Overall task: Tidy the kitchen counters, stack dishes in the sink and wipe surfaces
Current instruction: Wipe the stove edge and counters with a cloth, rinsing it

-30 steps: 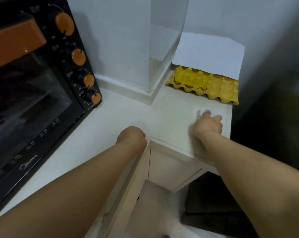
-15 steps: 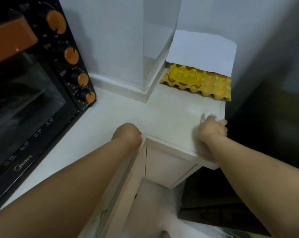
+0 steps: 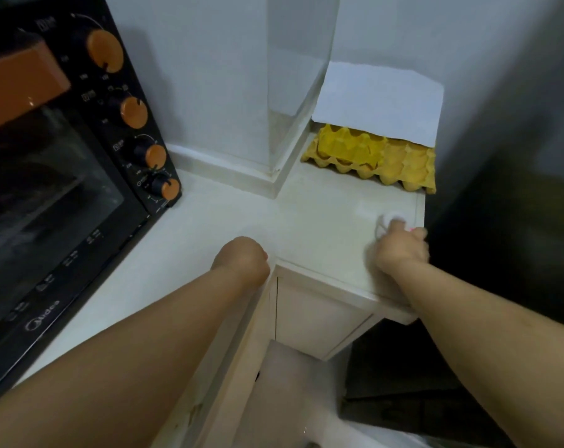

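Head view: right hand [image 3: 402,244] gripped a white cloth [image 3: 391,218] and had slid from mid-counter [image 3: 306,221] to the lower-right edge, so that strip looked nearly wiped. Left hand [image 3: 242,258], fisted, holding nothing visible, stayed centre. Egg tray [image 3: 371,156] upper right blocked the corner; oven [image 3: 64,176] left.

The table [image 3: 306,221] is showing a smooth, faintly glossy cream surface. The toaster oven [image 3: 64,189] is gleaming with dark glass, and the egg tray [image 3: 371,156] is looking like rough, matt yellow pulp under smooth white paper [image 3: 377,101].

Oven [image 3: 48,189] left, egg tray [image 3: 371,156] behind.
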`<state>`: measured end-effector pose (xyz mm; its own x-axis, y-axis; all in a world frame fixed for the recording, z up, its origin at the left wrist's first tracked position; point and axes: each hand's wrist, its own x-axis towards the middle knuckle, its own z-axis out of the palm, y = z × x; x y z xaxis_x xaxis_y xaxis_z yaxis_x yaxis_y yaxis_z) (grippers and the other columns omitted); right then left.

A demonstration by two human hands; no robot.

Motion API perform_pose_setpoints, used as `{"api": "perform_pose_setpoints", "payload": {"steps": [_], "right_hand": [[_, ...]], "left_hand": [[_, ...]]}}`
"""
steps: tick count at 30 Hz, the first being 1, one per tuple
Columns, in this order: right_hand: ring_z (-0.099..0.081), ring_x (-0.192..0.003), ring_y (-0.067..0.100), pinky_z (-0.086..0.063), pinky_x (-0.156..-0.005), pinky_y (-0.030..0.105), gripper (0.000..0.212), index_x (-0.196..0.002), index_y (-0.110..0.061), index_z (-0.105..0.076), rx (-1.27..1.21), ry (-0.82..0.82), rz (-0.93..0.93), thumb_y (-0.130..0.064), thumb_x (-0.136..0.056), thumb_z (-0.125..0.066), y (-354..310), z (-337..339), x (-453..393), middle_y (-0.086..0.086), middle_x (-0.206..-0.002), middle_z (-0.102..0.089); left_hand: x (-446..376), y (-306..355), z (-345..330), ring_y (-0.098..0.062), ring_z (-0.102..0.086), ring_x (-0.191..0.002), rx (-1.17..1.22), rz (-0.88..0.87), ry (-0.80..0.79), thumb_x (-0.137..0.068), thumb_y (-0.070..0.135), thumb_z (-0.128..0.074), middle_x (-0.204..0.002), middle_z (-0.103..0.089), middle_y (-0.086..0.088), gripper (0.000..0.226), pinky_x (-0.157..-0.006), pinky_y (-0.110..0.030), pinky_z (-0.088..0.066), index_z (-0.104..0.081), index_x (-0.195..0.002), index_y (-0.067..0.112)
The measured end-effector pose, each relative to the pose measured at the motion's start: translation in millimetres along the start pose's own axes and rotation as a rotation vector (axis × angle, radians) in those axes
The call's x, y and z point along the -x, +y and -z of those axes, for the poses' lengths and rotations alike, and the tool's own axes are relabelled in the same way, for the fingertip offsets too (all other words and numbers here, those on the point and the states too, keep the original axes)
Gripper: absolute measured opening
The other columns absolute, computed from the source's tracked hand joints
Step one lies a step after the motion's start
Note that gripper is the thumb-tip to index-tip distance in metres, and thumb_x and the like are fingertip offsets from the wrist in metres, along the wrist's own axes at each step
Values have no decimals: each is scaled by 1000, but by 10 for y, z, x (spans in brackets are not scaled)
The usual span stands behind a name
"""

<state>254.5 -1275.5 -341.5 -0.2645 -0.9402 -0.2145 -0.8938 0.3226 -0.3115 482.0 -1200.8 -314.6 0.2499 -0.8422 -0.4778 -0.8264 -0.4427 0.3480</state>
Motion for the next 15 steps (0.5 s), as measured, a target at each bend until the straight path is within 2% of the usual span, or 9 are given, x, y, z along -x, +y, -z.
{"api": "perform_pose_setpoints", "payload": {"steps": [1, 2, 3, 6, 9, 11, 15], "right_hand": [[-39, -120, 40, -39, -98, 44, 54, -140, -20, -30, 9, 8, -100, -25, -90, -51, -45, 45, -122, 17, -136, -24], [-38, -121, 40, -38, -99, 44, 54, -141, -19, -30, 23, -13, -116, -25, -91, -51, -145, 79, -203, 17, -137, -24], [-38, -122, 39, -38, -100, 43, 54, -141, -19, -31, 30, -30, -60, -23, -91, -50, -264, 64, -228, 17, -137, -25], [-41, -119, 40, -37, -102, 39, 54, -142, -26, -34, -18, -112, 295, -19, -90, -47, -715, -219, -52, 16, -136, -27], [-43, -117, 37, -36, -100, 34, 58, -142, -34, -36, -24, -172, 443, -16, -88, -47, -611, -300, 270, 13, -133, -31], [-47, -111, 37, -38, -96, 32, 58, -141, -34, -38, -53, -131, 397, -16, -87, -49, -325, -236, 362, 12, -129, -33], [-41, -115, 38, -38, -98, 38, 49, -138, -25, -36, -36, 33, -10, -22, -90, -47, 40, 18, 49, 16, -133, -29]], "left_hand": [[-21, -3, -6, -24, -48, -127, 40, -15, 22, -90, 2, -45, -139, -51, -4, 44, -108, -29, -38, -58, -130, 14], [-69, -6, -13, -24, -46, -129, 81, -35, 44, -89, 1, -45, -142, -48, -3, 48, -108, -29, -36, -56, -133, 18], [-93, 6, -16, -24, -44, -132, 114, -65, 51, -88, 0, -45, -144, -45, -2, 51, -110, -29, -34, -53, -135, 20], [-226, 72, -49, -21, -30, -141, 135, -133, 33, -88, 2, -45, -153, -33, -2, 56, -117, -29, -25, -45, -141, 22], [-271, 165, -104, -21, -11, -147, -7, -197, -39, -90, 7, -41, -160, -15, 2, 61, -121, -34, -13, -32, -147, 26], [-284, 237, -119, -25, -1, -148, -104, -221, -98, -92, 6, -36, -161, -5, 3, 63, -121, -37, -8, -24, -150, 28], [-333, 343, -111, -25, 7, -148, -143, -242, -160, -90, 0, -32, -161, 2, 4, 68, -121, -45, -7, -21, -150, 30]]}}
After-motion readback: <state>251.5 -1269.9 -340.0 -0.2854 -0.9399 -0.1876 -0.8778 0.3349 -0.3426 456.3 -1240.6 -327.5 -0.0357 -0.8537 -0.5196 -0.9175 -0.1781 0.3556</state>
